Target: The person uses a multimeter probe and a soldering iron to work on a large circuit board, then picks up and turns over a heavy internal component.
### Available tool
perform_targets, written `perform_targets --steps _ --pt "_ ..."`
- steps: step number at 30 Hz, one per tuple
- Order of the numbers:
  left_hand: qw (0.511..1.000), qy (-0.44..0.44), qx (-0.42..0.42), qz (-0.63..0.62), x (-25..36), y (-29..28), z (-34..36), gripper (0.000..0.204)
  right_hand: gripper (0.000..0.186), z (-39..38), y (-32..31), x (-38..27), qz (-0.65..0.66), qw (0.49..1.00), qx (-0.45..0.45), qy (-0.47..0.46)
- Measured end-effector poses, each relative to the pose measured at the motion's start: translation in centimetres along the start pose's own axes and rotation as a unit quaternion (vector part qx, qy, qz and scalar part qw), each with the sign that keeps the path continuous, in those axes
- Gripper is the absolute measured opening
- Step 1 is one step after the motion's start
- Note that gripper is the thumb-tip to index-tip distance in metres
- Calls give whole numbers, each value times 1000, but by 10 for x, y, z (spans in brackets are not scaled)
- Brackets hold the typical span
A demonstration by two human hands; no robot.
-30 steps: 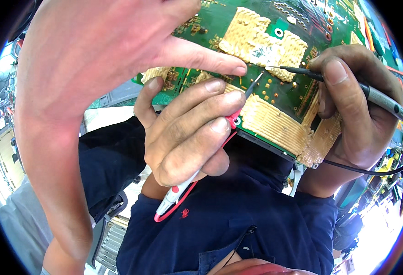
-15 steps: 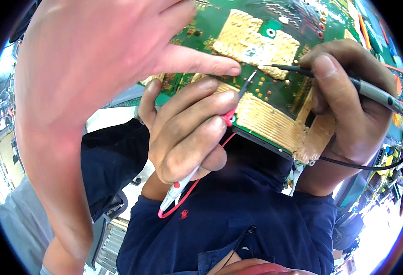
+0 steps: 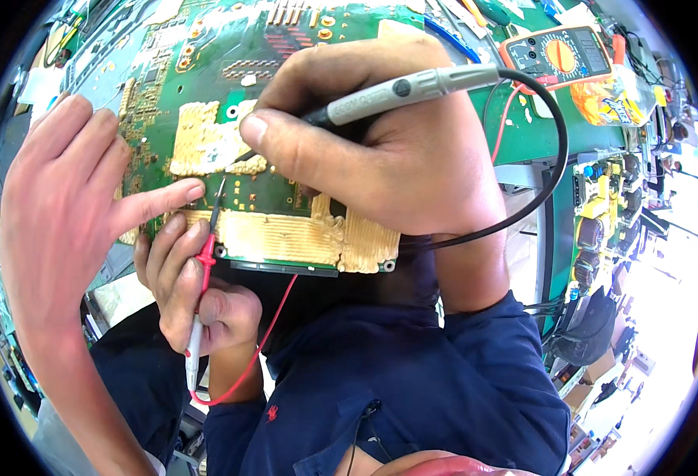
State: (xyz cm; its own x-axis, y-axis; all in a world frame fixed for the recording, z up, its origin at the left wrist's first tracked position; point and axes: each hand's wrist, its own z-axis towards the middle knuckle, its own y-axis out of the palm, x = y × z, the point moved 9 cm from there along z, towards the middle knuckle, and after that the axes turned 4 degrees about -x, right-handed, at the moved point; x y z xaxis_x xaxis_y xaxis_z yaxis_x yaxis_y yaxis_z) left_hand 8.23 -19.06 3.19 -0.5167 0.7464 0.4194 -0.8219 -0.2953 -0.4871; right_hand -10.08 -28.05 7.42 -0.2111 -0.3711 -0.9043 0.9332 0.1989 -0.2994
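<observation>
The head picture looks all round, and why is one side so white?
Head view: the fisheye lens bends straight edges and leaves black corners; head view, right side: glare washes things out to white; head view, middle: the circuit board and right hand look fairly sharp.

- Head view: worn up top, facing steeply down (a fisheye, so straight edges bend).
- Close over both hands and circuit board; counter farther off.

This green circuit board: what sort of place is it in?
Probably an electronics repair or testing workshop: the large green circuit board, a red-wired test probe and an orange multimeter all suggest it.
</observation>
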Motion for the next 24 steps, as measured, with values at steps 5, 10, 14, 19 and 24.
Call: perform_targets --steps 5,10,14,19,24 --pt "1000 25 7 6 7 -1 -3 32 11 -7 2 3 -17 999 9 33" --pt "998 54 30 -5 12 -7 -1 33 13 -11 3 3 -33 993 27 109" --pt "998 56 38 4 16 -8 -3 33 15 -8 7 3 -37 993 13 109" --pt "997 60 40 -5 12 -2 -4 33 18 -8 7 3 -47 991 12 125" --pt "997 61 43 1 12 -2 -4 33 18 -8 8 0 -48 991 17 124"
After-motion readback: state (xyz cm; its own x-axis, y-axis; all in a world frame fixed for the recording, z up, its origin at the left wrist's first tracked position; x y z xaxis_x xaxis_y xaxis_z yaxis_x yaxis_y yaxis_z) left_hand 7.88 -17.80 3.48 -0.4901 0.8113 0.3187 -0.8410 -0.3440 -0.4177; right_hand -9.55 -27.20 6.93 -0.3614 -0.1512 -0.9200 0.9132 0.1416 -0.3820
